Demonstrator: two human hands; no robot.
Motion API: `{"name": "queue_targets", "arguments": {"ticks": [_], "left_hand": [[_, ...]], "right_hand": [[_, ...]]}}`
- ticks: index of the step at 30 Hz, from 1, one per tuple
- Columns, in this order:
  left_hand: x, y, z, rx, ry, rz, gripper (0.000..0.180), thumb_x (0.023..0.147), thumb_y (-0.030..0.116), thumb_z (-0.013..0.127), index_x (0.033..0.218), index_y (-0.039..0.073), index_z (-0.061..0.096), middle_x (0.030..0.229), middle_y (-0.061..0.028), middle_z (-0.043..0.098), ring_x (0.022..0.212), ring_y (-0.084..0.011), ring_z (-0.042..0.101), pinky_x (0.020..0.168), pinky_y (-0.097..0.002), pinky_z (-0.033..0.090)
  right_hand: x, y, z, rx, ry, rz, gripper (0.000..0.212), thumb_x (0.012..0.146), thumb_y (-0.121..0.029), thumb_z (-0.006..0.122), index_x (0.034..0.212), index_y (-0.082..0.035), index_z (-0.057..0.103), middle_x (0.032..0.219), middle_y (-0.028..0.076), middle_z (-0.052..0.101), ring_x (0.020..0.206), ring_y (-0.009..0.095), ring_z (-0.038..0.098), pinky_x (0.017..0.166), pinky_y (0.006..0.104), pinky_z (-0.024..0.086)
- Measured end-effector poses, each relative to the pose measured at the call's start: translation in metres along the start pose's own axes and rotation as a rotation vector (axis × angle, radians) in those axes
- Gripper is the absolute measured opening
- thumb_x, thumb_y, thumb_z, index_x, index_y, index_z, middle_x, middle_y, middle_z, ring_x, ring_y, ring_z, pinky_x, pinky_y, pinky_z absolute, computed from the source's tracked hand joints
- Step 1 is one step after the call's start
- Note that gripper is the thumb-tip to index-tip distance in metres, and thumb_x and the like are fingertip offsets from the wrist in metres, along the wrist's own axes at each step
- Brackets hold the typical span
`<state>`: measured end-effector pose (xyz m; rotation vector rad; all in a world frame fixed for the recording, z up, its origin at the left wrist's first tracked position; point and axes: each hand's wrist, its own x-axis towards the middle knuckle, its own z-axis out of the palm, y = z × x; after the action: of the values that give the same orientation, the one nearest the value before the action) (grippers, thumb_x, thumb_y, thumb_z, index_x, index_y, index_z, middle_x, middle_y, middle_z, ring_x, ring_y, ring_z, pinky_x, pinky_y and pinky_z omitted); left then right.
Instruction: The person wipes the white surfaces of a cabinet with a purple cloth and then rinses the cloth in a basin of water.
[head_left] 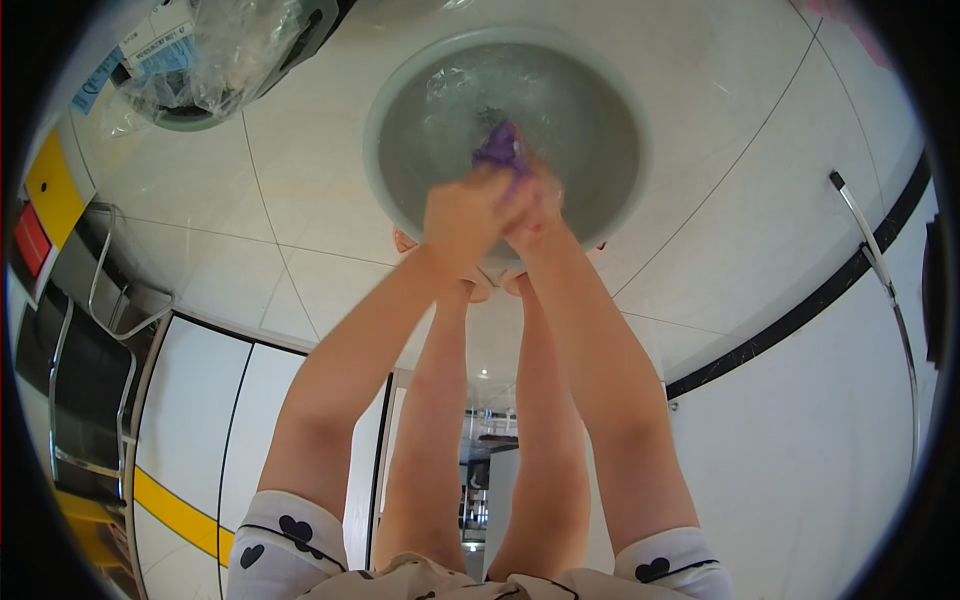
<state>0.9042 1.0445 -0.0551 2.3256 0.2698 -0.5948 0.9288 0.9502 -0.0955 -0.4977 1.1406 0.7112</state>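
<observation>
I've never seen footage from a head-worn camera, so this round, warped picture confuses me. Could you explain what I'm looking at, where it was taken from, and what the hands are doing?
There is one picture, from a wide fisheye camera worn on a person's head and looking straight down; that is why straight lines curve near the rim. No machine is involved: the two bare arms coming up from the lower edge are the person's own, with their legs between them. On the pale tiled floor stands a round grey basin of water. The left hand and right hand are pressed together over it, gripping a small purple cloth. A crumpled clear plastic bag lies at top left.
</observation>
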Motion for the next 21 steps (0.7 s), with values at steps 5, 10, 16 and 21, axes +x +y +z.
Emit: {"name": "queue_targets", "arguments": {"ticks": [5,10,16,21], "left_hand": [[0.028,-0.036,0.004,0.121,0.068,-0.12,0.026,0.085,0.037,0.059,0.088,0.011,0.061,0.088,-0.0078,0.06,0.076,-0.0304,0.06,0.06,-0.0396,0.049],[0.032,-0.044,0.024,0.562,0.185,0.048,0.041,0.08,0.021,0.06,0.121,0.013,0.054,0.143,-0.0107,0.035,0.127,-0.033,0.036,0.101,-0.0495,0.032],[0.047,-0.077,0.054,0.511,-0.051,0.177,0.067,0.077,0.027,0.063,0.137,0.009,0.039,0.151,-0.0111,0.019,0.137,-0.0303,0.02,0.108,-0.0549,0.021],[0.065,-0.074,0.063,0.505,-0.037,0.06,0.079,0.074,0.034,0.065,0.142,0.011,0.031,0.151,-0.013,0.017,0.138,-0.0301,0.019,0.108,-0.0557,0.02]], "right_hand": [[-0.023,-0.003,0.018,-0.642,0.276,-0.217,0.032,0.092,-0.027,0.054,0.112,-0.002,0.054,0.094,0.01,0.061,0.084,0.021,0.059,0.073,0.0332,0.049],[-0.016,-0.003,-0.016,-1.588,0.351,-0.667,0.043,0.091,-0.022,0.052,0.127,-0.001,0.044,0.119,0.022,0.052,0.113,0.033,0.049,0.094,0.0442,0.041],[0.04,0.012,-0.044,-2.036,0.362,-1.015,0.06,0.087,-0.021,0.051,0.139,0.001,0.03,0.146,0.022,0.023,0.135,0.039,0.021,0.109,0.0518,0.021],[0.061,0.001,-0.053,-2.232,0.402,-0.876,0.063,0.089,-0.026,0.048,0.143,-0.002,0.025,0.151,0.017,0.014,0.139,0.032,0.014,0.112,0.0495,0.016]]}}
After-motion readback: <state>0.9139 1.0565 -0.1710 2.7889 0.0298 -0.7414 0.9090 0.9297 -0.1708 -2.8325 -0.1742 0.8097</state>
